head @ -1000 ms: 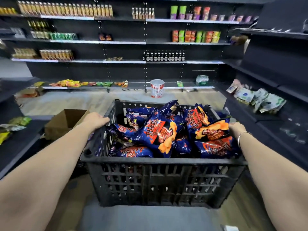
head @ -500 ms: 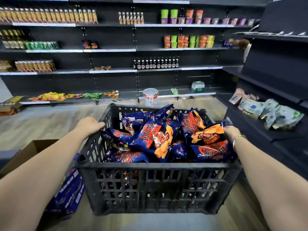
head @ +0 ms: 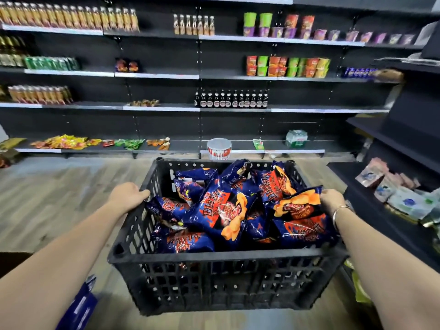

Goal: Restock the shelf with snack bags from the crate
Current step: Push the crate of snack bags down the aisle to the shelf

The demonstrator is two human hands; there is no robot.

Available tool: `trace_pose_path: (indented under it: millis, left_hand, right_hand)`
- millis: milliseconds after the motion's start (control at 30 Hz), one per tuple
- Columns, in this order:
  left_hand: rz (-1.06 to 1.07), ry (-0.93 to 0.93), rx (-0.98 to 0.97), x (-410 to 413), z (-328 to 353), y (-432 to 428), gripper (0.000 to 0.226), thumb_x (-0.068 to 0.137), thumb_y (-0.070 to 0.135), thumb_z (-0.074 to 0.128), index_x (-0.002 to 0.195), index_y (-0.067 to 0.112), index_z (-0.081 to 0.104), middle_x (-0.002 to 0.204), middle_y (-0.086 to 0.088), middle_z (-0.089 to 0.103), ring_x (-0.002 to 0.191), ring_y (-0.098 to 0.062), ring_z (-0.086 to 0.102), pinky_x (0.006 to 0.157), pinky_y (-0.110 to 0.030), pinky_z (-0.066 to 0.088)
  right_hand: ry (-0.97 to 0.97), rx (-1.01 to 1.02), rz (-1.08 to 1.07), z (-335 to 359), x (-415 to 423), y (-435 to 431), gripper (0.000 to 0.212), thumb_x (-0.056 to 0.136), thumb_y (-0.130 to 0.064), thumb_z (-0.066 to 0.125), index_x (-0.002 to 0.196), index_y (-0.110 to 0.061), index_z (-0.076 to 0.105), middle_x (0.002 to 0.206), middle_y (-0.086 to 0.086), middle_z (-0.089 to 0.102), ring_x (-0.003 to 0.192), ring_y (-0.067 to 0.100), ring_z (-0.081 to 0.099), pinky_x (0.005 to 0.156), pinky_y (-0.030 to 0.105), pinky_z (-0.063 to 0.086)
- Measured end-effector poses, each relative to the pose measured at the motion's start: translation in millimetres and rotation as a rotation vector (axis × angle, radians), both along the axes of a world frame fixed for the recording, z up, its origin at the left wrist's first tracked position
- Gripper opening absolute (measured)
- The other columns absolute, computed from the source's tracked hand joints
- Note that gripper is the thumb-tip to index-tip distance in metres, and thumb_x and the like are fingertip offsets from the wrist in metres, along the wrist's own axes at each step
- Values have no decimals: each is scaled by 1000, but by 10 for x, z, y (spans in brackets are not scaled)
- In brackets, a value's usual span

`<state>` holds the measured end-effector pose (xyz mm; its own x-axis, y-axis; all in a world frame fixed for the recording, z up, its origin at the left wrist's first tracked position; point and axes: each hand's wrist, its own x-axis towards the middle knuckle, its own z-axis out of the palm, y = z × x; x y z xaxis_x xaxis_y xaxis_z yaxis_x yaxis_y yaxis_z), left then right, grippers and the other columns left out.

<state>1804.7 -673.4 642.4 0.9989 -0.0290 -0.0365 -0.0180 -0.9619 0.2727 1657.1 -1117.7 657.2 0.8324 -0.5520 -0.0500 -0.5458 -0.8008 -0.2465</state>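
A black slatted plastic crate point(head: 214, 279) hangs in front of me above the wooden floor, carried by both hands. Several dark blue and orange snack bags point(head: 223, 210) fill it to the rim. My left hand point(head: 127, 195) grips the crate's left rim. On the right rim my right hand point(head: 331, 201) holds on, its fingers partly behind an orange bag, a bracelet on the wrist. The long black wall shelf point(head: 238, 109) stands ahead, with wide bare stretches between its goods.
A side shelf point(head: 381, 225) on the right holds pale green and pink bags. On the wall shelving stand bottles, cup noodles and a white-red tub point(head: 219, 148). A blue box point(head: 81, 303) sits low at the left, and wooden floor point(head: 59, 198) lies between me and the shelves.
The view has swung left and lifted, so the wall shelf fills more of the frame. The cardboard box has slid out at the left. Both hands keep their hold on the crate.
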Motion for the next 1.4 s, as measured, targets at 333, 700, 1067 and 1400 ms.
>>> trace_pose_path:
  millis: [333,700,1067,1400]
  left_hand:
    - [-29,13,-16,2296,-179,-666,49,88,35,52,47,14,35,51,-2,41,59,-22,46,53,-27,31]
    - [-43,80,-28,4788,-186,-1541,48,89,36,51,49,16,34,55,-4,45,65,-23,47,52,-27,31]
    - [58,178,-33,7354,-580,-2570,47,90,39,50,52,16,34,56,0,45,59,-16,49,50,-24,32]
    - [76,255,-59,9508,-760,-3170,37,88,38,52,60,14,49,53,-1,55,52,-17,61,50,-22,41]
  right_hand:
    - [-4,127,-107,-396,2294,-724,32,91,-10,50,119,1,59,127,18,58,119,31,53,93,30,41]
    - [-100,326,-219,-469,4687,-1523,28,88,-10,52,106,9,64,114,28,62,108,38,57,79,32,41]
    - [2,384,-184,-571,7424,-2531,40,77,-32,52,92,2,68,107,26,65,100,36,60,66,24,33]
    - [-69,577,-340,-848,9852,-3266,13,81,10,57,80,-2,54,38,0,53,69,23,48,46,17,39]
